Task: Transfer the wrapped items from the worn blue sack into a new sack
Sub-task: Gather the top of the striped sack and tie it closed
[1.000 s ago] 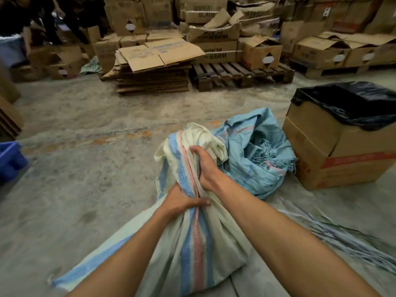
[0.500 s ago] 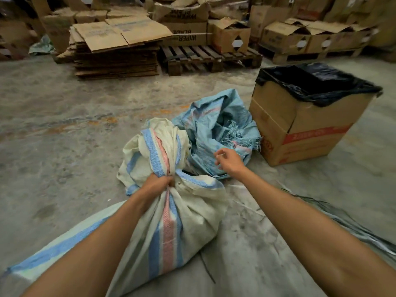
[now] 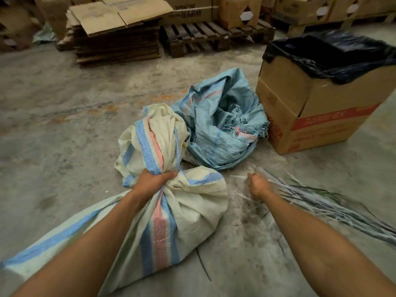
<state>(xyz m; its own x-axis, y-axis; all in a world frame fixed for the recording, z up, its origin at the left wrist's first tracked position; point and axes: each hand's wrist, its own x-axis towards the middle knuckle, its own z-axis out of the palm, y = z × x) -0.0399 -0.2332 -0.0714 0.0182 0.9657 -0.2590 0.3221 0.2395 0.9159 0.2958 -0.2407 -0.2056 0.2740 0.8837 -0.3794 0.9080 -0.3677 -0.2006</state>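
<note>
A bulging cream sack (image 3: 192,213) with blue and pink stripes lies on the concrete floor in front of me. My left hand (image 3: 153,182) is clenched around its gathered neck. Behind it the worn blue sack (image 3: 218,125) sits crumpled and slack, its frayed edge showing. My right hand (image 3: 258,185) is to the right of the cream sack, fingers closed on the near end of a bundle of thin pale strips (image 3: 321,202) lying on the floor. What is inside the sacks is hidden.
A cardboard box lined with a black bag (image 3: 317,103) stands right of the blue sack. Flattened cartons (image 3: 115,33), a wooden pallet (image 3: 203,37) and more boxes (image 3: 237,11) line the far side. A flat sack (image 3: 42,247) lies at lower left.
My right hand left the cream sack's neck, passed by the blue sack, and now is closed on the strips at the right. My left hand keeps its grip on the neck.
</note>
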